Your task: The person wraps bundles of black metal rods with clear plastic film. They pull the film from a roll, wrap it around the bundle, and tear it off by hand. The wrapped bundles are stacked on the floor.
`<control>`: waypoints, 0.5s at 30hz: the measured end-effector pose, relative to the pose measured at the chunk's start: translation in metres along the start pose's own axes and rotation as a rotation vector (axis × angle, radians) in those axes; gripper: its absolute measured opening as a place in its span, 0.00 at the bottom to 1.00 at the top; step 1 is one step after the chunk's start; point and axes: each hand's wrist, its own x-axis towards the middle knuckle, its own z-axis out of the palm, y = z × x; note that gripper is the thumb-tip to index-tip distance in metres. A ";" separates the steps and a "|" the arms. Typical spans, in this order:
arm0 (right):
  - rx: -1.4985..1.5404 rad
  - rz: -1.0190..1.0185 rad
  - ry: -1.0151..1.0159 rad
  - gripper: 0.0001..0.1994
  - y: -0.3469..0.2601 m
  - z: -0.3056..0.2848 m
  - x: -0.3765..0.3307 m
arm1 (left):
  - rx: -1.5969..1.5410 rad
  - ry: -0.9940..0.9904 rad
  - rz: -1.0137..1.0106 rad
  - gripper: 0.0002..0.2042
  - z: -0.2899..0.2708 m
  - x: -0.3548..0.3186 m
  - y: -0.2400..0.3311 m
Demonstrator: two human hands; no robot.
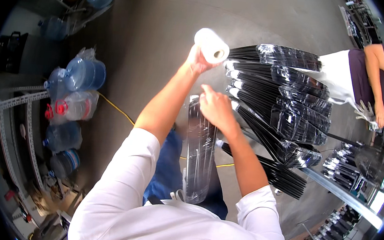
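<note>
My left hand [198, 59] is raised and grips a white roll of clear film [211, 45] from below. My right hand [216, 107] rests on the top end of a long black bundle [199, 152] wrapped in shiny clear film, which stands upright between my knees and runs down toward my lap. Whether the fingers pinch the film or only press on it is unclear. Just to the right lies a stack of similar long black wrapped bundles [285, 96] on a metal rack.
Another person [378, 81] in a dark top and white apron stands at the far right. Metal rails [345, 195] carry more black bundles at the lower right. Several blue water jugs [78, 91] and a metal shelf [13, 122] line the left. A yellow cable [115, 108] crosses the concrete floor.
</note>
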 end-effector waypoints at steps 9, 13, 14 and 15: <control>0.116 -0.216 -0.790 0.21 0.005 0.024 0.071 | -0.151 -0.048 0.022 0.36 -0.100 -0.160 0.010; 0.102 -0.331 -1.127 0.21 -0.001 0.036 0.087 | -0.421 0.163 -0.071 0.43 -0.128 -0.262 -0.033; 0.079 -0.229 -1.261 0.21 -0.003 0.041 0.093 | -0.421 0.096 -0.052 0.44 -0.131 -0.279 -0.049; 0.051 -0.123 -1.393 0.22 -0.005 0.044 0.096 | -0.424 0.027 -0.033 0.46 -0.132 -0.291 -0.066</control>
